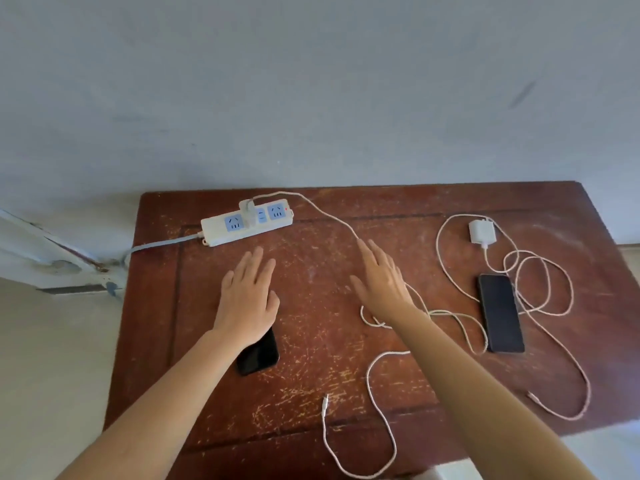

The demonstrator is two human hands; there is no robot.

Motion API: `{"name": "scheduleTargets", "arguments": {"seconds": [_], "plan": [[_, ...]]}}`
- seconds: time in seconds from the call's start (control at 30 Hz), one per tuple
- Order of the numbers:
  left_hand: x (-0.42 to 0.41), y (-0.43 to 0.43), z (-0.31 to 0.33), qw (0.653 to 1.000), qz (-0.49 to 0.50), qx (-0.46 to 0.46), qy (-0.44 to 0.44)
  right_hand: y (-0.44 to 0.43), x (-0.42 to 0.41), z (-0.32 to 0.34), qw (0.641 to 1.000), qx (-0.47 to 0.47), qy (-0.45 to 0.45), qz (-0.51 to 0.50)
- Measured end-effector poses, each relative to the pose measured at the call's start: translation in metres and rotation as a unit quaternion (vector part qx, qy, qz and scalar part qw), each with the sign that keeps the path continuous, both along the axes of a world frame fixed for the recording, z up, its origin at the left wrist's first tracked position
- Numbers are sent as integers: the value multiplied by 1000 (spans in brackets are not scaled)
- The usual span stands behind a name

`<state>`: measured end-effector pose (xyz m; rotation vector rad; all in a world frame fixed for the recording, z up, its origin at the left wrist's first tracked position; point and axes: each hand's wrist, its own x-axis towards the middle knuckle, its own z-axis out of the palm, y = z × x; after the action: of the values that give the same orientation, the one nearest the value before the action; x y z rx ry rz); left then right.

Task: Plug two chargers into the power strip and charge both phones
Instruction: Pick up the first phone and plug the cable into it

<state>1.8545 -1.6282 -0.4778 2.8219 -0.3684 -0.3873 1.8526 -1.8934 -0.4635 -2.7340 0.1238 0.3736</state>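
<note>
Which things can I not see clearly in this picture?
- Head view: black phone, upper part hidden under left hand.
- White braided cable, a stretch hidden behind right hand and forearm.
- White power strip: socket under the plugged white charger hidden.

A worn reddish-brown wooden table (311,341) stands against a pale grey-blue wall (311,81). Its top is scratched, with light scuff marks and a recessed border line. To the left, a white painted frame (52,258) with chipped paint leans near the table's corner, above a light floor (45,358).
</note>
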Motion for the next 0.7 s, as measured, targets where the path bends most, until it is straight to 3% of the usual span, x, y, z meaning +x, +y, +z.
{"name": "scheduleTargets", "arguments": {"seconds": [0.13,0.33,0.4,0.57,0.7], "plan": [[-37,-58,-18,997,-69,-20,39,-51,-71,-20,991,-8,21,-135],[-72,-111,-44,976,-187,75,78,-81,-145,-34,957,25,14,-289],[-74,-113,-47,978,-181,74,75,-78,-161,-40,956,61,44,-284],[-77,-104,-43,982,-169,38,71,-55,-180,-50,979,87,2,-183],[-99,-89,-30,994,-108,-22,-4,-44,-175,-50,986,87,12,-139]]}}
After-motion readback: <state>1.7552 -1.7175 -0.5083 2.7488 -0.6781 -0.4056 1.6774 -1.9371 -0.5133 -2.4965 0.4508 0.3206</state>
